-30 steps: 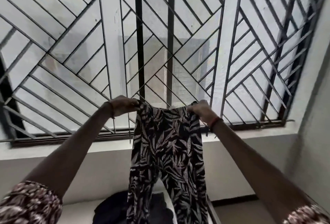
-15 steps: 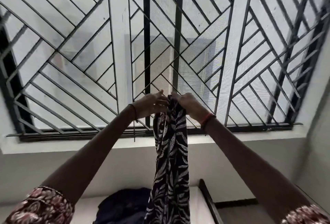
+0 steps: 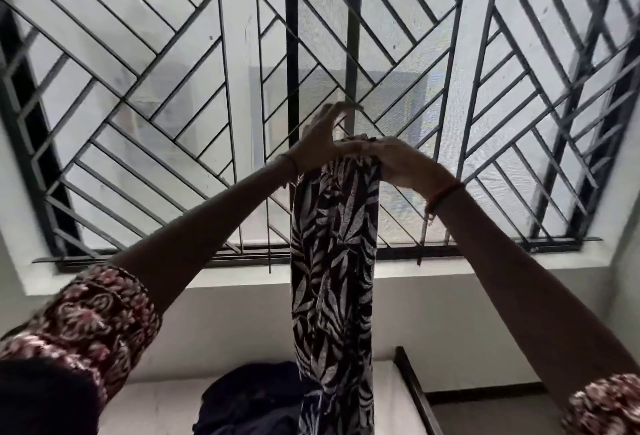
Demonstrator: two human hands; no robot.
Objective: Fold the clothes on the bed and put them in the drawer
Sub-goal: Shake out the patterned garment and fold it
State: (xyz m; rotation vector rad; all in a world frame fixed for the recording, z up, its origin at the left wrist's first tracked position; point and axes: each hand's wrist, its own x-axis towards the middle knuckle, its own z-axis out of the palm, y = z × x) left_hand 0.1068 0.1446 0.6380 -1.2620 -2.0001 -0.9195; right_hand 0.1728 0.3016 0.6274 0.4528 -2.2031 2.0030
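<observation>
Right hand grips the leaf-print trousers at the waistband; left hand splays its fingers straight, grip unclear. Best to align both legs before lowering onto the bed.

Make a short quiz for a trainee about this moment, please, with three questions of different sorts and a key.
1. True or false: the leaf-print trousers lie flat on the bed.
2. The right hand is: A, open and idle; B, gripping the trousers' top; C, holding a hanger.
3. Fill in: the dark garment lies on the ____.
Key: 1 false, they hang in the air; 2 B; 3 bed.
</observation>
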